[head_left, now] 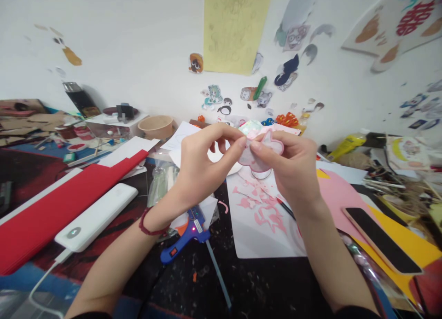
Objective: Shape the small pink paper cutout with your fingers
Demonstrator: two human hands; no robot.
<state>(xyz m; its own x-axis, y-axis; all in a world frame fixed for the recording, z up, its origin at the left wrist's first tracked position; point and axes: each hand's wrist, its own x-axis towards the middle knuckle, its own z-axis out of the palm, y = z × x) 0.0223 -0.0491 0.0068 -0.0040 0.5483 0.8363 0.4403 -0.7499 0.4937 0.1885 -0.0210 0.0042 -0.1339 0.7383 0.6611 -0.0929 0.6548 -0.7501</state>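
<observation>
Both my hands are raised over the desk at a small paper cutout (pixel 257 159), whitish with a pink outline and a pointed tip. My right hand (pixel 293 155) pinches its right side between thumb and fingers. At its left edge, my left hand (pixel 214 155) has thumb and forefinger pressed together; whether they grip the edge or a tiny bit beside it is hidden. Below lies a white sheet (pixel 252 240) with pink paper scraps (pixel 271 217) and a dark pen (pixel 286 208), partly behind my right wrist. A blue glue gun (pixel 188 234) with a lit light rests under my left forearm.
Left are a white power bank (pixel 98 215) with a cable and red sheets (pixel 69 204). A phone (pixel 381 238) lies on yellow and pink paper at right. Farther back stand a round tan bowl (pixel 156 126), a dark flask (pixel 81 100) and a yellow bottle (pixel 348 145).
</observation>
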